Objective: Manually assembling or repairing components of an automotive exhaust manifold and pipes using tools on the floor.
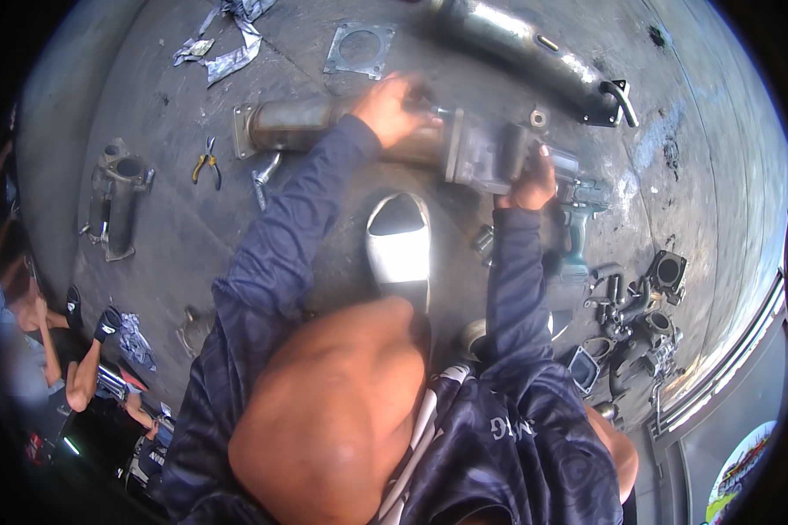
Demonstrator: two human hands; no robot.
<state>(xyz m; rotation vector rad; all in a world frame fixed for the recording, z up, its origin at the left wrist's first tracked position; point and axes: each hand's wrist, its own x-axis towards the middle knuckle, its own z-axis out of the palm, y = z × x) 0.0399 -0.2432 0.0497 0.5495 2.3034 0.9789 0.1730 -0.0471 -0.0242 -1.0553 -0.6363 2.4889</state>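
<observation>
Centre of the concrete floor (193,227): a long metal pipe assembly (324,122) lies crosswise, flanged end toward the left, blocky housing (490,153) at its right. The left hand (394,107) presses down on the middle of the pipe, fingers curled over its top. The right hand (530,184) grips the housing's near right corner, fingers wrapped on it. Just right of that hand a teal cordless driver (578,219) lies on the floor, close in. Behind, a second long pipe (534,57) runs diagonally, a square gasket plate (359,48) beside it. Yellow-handled pliers (206,162) sit left of the flange with open floor around them. A cluster of small cast parts (639,315) crowds the right side near the floor's edge rail.
</observation>
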